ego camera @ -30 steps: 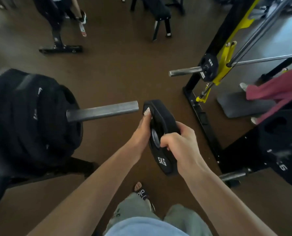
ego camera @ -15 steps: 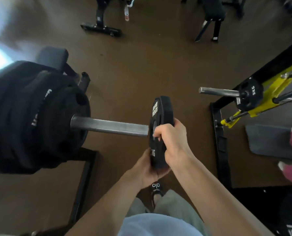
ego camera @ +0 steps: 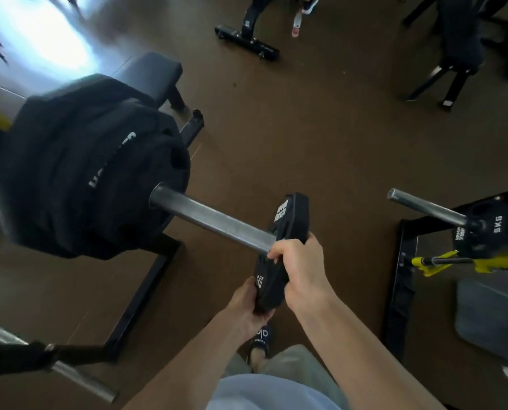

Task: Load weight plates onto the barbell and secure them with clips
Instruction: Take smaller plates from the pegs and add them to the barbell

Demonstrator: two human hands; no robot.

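Observation:
A small black 5 kg plate (ego camera: 289,229) stands on edge at the outer tip of the steel barbell sleeve (ego camera: 211,218), its hole at the sleeve's end. My right hand (ego camera: 300,267) grips the plate's near rim from the right. My left hand (ego camera: 246,303) holds its bottom edge from below. Further in on the sleeve sit several large black plates (ego camera: 92,179), with a bare stretch of sleeve between them and the small plate. No clip is in view.
A second bar (ego camera: 424,207) with a 5 kg plate (ego camera: 489,229) hangs on a black and yellow rack at the right. A black bench (ego camera: 152,75) stands behind the big plates. Another steel bar (ego camera: 81,380) lies low at the left. My sandalled foot (ego camera: 260,341) is under the plate.
The 5 kg plate has gone from free of the bar to its tip. My left hand shifted from its top edge to its bottom edge. The view panned left.

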